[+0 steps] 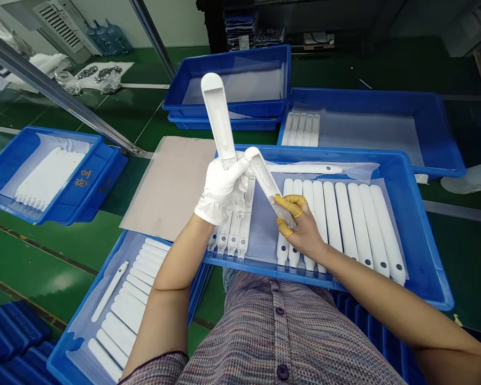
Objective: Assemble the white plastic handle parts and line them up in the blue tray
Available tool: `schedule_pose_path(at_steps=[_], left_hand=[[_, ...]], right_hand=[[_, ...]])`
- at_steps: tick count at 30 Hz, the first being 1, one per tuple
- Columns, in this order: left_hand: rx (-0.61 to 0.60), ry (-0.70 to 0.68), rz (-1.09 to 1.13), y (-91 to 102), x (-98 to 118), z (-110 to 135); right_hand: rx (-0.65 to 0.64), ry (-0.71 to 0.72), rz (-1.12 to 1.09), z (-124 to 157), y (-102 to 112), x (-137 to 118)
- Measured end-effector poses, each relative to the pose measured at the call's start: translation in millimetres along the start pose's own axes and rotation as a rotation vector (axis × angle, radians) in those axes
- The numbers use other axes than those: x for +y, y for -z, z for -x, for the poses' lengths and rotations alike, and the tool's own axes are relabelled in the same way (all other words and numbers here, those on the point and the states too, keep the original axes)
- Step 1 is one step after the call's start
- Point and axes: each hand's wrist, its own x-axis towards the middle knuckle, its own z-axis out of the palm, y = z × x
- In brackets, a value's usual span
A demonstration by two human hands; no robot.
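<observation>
In the head view, the left hand (219,184), in a white glove, is curled closed around the lower end of a long white plastic shell (217,115), which points up and away with its hollow, ribbed inside showing. The right hand (304,227), bare but for yellow finger cots (292,206), pinches the lower end of a second white shell (264,174) between thumb and fingers. This one leans with its rounded upper end close by the gloved thumb; whether they touch is hard to tell. Both shells are up above a blue plastic tray (427,256).

In that tray, a row of smooth white shells (355,214) lies side by side on the right, dark round spots showing near the lower ends of several. Ribbed white shells (234,235) lie at the left, below the gloved hand, and a single white shell (304,168) lies crosswise along the far wall.

A flat cardboard sheet (180,184) lies just left of the tray. Below it, a lower blue tray (58,353) carries more white pieces (122,323), one set apart from the row. Beyond the front tray, a far-right blue tray (369,99) holds a few ribbed pieces (302,130) at its left end.
</observation>
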Motion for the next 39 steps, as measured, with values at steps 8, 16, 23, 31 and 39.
schedule_pose_path(at_steps=[8, 16, 23, 31, 39], left_hand=[[0.009, 0.177, 0.043, 11.7, -21.9, 8.9], [-0.115, 0.277, -0.396, 19.4, -87.7, 37.6], [-0.14, 0.261, -0.706, 25.1, -112.0, 41.0], [-0.341, 0.12, -1.475, 20.0, -103.4, 35.4], [-0.63, -0.27, -1.417, 18.5, -116.9, 38.9]], right_hand=[[-0.06, -0.092, -0.13, -0.3, -0.6, 2.3], [-0.35, -0.414, 0.042, -4.5, 16.1, 4.5], [-0.578, -0.404, 0.308, -0.5, -9.1, 4.4], [-0.6, -0.35, 0.419, -50.5, 12.5, 27.9], [-0.747, -0.432, 0.084, -56.2, 20.1, 32.9]])
